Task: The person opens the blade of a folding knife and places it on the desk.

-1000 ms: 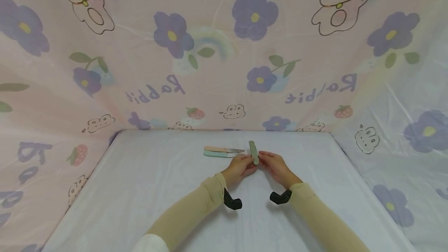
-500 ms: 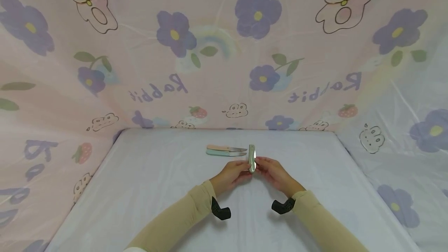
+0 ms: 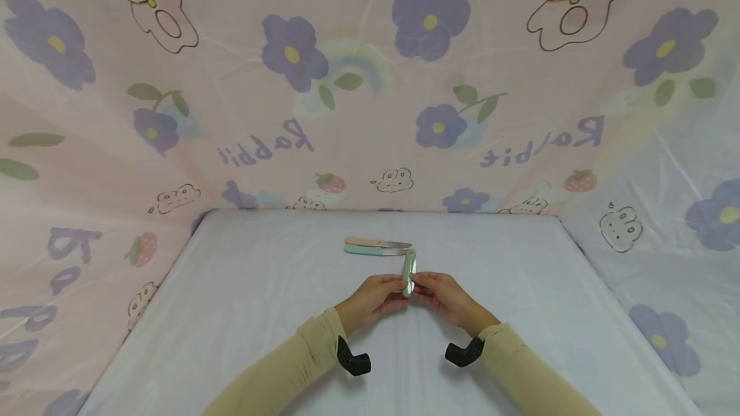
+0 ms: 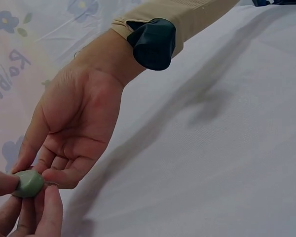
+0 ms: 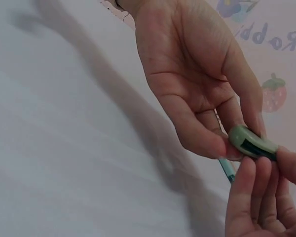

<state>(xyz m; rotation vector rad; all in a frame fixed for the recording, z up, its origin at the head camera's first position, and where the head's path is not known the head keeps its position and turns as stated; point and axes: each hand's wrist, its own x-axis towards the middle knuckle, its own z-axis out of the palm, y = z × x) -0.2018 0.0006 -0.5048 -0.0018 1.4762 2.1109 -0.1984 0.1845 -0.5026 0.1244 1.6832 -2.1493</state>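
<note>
Both hands have drawn back toward the body since the earlier frames, and the slim sage-green folding knife (image 3: 408, 270) they carry has come with them, away from the two knives lying behind it. Its far end now tips slightly to the right, where a second ago it leaned left, and a pale metal edge now shows along its near half, which suggests the blade is partly out of the handle; how far it is swung out cannot be told.

Each hand's grip is a pinch on the near end of that knife. The left hand (image 3: 372, 296) holds it between thumb and fingertips, palm turned up in the right wrist view, where the rounded green butt (image 5: 251, 142) sits at the fingertips. The right hand (image 3: 442, 294) meets it from the other side, fingers curled, thumb and forefinger pressing the same end (image 4: 27, 183). The knife is lifted off the white-covered desk (image 3: 243, 300), pointing away from the grip.

Beyond the grip, well apart from the fingers, lie a peach-handled paring knife (image 3: 376, 242) and a mint-handled paring knife (image 3: 377, 250), side by side and touching, blades to the right. They have not shifted. Judging by the exposed metal, the work in hand is the opening or closing of the folding blade, and it looks about midway.
</note>
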